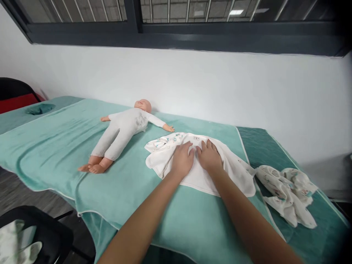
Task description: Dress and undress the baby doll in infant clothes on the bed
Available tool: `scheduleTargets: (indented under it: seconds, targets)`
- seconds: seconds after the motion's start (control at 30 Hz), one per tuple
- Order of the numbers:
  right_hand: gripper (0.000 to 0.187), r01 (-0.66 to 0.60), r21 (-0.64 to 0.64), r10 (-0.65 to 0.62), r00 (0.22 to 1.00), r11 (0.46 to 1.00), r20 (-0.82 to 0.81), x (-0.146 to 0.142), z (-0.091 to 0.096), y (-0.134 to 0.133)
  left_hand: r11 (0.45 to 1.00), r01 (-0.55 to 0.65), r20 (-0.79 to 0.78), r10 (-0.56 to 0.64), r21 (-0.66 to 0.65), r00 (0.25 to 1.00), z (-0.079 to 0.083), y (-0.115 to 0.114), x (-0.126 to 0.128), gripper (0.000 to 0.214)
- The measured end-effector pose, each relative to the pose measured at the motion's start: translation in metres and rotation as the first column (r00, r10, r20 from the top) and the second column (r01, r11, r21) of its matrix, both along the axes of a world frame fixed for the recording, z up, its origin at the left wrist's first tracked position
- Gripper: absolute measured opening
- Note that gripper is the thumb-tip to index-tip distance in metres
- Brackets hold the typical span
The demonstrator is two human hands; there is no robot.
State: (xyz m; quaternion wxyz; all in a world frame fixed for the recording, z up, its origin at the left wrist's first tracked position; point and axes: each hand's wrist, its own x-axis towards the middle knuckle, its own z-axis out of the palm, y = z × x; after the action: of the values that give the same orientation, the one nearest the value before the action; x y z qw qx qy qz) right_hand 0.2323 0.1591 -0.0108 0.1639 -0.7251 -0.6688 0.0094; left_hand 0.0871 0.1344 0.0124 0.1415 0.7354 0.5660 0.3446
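Two bare hands on one white garment (198, 179), left hand (182, 159) and right hand (210, 157) close side by side, palms down and therefore hidden. Fingers (210, 145) of both hands stretched out and resting on the cloth, apparently without grip; under the fingertips, a small pinch of fabric not possible to exclude. Both forearms (154, 212) cut off by the lower border.

Garment spread on the green-covered table (60, 135), in front of the person, with its middle partly covered by the hands. At its upper left, a patterned part visible, with print too small to make out. At its right end, close to bunched patterned cloth (286, 194); contact between the two hard to judge.

To the left, near the garment, a doll (126, 126) in white, lying on its back, head towards the wall (192, 80), one hand just beside the garment's upper edge. Grey marks on its chest, facial details blurred.

At lower left, a black chair (55, 234) with light-coloured cloths (15, 242), both cut off by the border. Above, a barred window (192, 33), also incomplete, with its right corner lost in darkness.
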Motion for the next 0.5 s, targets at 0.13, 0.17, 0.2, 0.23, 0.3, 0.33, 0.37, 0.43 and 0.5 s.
scheduleTargets:
  seconds: [0.13, 0.17, 0.2, 0.23, 0.3, 0.33, 0.37, 0.43, 0.5]
  targets:
    - [0.046, -0.127, 0.167, 0.121, 0.991, 0.978, 0.048, -0.007, 0.000, -0.011, 0.990, -0.046, 0.244, 0.012, 0.137, 0.970, -0.002, -0.025, -0.074, 0.029]
    - [0.044, -0.152, 0.169, 0.151, 0.988, 0.974, 0.019, -0.010, 0.000, -0.012, 0.980, -0.121, 0.229, 0.083, 0.159, 0.970, -0.004, -0.023, -0.095, 0.029]
    - [0.043, -0.167, 0.157, 0.174, 0.984, 0.973, -0.030, -0.014, 0.001, -0.012, 0.975, -0.160, 0.171, 0.132, 0.158, 0.976, -0.006, -0.018, -0.114, 0.029]
    - [0.042, -0.176, 0.143, 0.191, 0.977, 0.974, -0.094, -0.019, 0.003, -0.011, 0.966, -0.212, 0.107, 0.198, 0.145, 0.974, -0.008, -0.011, -0.131, 0.030]
    - [0.042, -0.172, 0.124, 0.198, 0.948, 0.977, -0.249, -0.029, 0.008, -0.002, 0.953, -0.293, -0.014, 0.295, 0.078, 0.955, -0.012, 0.007, -0.154, 0.044]
    - [0.042, -0.157, 0.109, 0.185, 0.925, 0.982, -0.333, -0.035, 0.011, 0.005, 0.946, -0.322, -0.070, 0.324, 0.042, 0.943, -0.013, 0.015, -0.161, 0.048]
    - [0.042, -0.137, 0.085, 0.160, 0.897, 0.987, -0.412, -0.041, 0.015, 0.013, 0.941, -0.338, -0.117, 0.337, 0.004, 0.934, -0.013, 0.022, -0.165, 0.047]
    - [0.045, -0.097, -0.006, 0.079, 0.840, 0.995, -0.537, -0.052, 0.022, 0.029, 0.940, -0.336, -0.172, 0.323, -0.056, 0.931, -0.011, 0.032, -0.167, 0.033]
    - [0.050, -0.078, -0.102, 0.001, 0.800, 0.992, -0.600, -0.063, 0.027, 0.042, 0.953, -0.292, -0.137, 0.280, -0.083, 0.950, -0.007, 0.039, -0.168, 0.015]
